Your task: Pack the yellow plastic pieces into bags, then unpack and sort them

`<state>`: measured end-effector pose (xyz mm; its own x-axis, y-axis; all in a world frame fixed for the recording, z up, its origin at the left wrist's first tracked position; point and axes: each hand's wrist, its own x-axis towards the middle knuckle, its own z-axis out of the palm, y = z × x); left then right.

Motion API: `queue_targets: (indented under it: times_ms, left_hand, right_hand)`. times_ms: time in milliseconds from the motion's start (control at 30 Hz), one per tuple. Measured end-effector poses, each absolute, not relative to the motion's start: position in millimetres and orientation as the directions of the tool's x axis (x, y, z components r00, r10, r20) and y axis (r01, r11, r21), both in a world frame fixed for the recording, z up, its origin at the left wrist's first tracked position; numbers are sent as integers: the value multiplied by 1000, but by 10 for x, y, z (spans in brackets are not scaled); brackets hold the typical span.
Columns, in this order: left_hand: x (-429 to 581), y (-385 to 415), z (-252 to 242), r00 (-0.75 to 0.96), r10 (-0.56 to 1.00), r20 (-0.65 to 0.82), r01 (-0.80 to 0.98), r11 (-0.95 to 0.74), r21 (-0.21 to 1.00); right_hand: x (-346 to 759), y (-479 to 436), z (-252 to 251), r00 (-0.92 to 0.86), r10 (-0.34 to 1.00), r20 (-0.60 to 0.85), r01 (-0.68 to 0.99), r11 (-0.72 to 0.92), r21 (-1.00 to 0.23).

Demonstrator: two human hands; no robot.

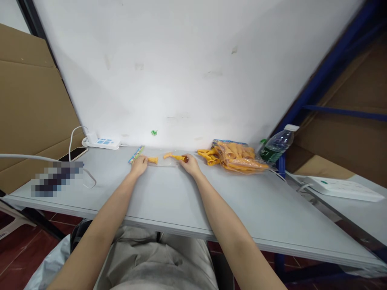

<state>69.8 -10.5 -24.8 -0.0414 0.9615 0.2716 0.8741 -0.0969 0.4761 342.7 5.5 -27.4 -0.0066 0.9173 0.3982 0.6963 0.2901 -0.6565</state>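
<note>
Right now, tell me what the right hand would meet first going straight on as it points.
Most likely the clear bag, just ahead of the right hand and the orange horn-shaped piece it holds; depth is unclear, so they may be touching.

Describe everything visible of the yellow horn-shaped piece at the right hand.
The yellow horn-shaped piece looks plastic: slim body, flaring to a dark opening at its right end. It points leftward, over the table. The right hand holds the flared end. Whether it sits inside the clear bag is unclear.
</note>
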Motion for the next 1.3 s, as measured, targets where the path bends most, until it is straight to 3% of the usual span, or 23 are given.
queue_targets:
  times_ms: [200, 400, 633, 800, 1033, 1167, 1300]
  left_hand:
    - [779, -145, -220, 121, 962, 244, 798, -241, 552]
    - [840, -214, -196, 208, 951, 228, 745, -305, 593]
    - [896, -250, -178, 291, 924, 248, 741, -382, 552]
    - [929, -287, -172, 332, 902, 276, 748, -430, 506]
    - [989, -298, -159, 232, 911, 342, 796, -380, 472]
    - [973, -281, -214, 113, 962, 248, 822, -230, 520]
    - [956, -263, -271, 203, 949, 243, 792, -305, 529]
  right_hand:
    - [3286, 32, -199, -114, 905, 411, 714, 362, -599]
    - [3190, 12, -232, -20, 948, 318, 769, 218, -601]
    - [3198, -21, -222, -229, 938, 260, 637, 347, -689]
    - [3213, -8, -232, -192, 940, 282, 625, 339, -703]
    - [3213, 3, -268, -308, 913, 266, 537, 398, -744]
    - [3208, 2, -277, -330, 909, 255, 518, 400, -756]
    - [3198, 14, -291, -324, 901, 289, 488, 421, -765]
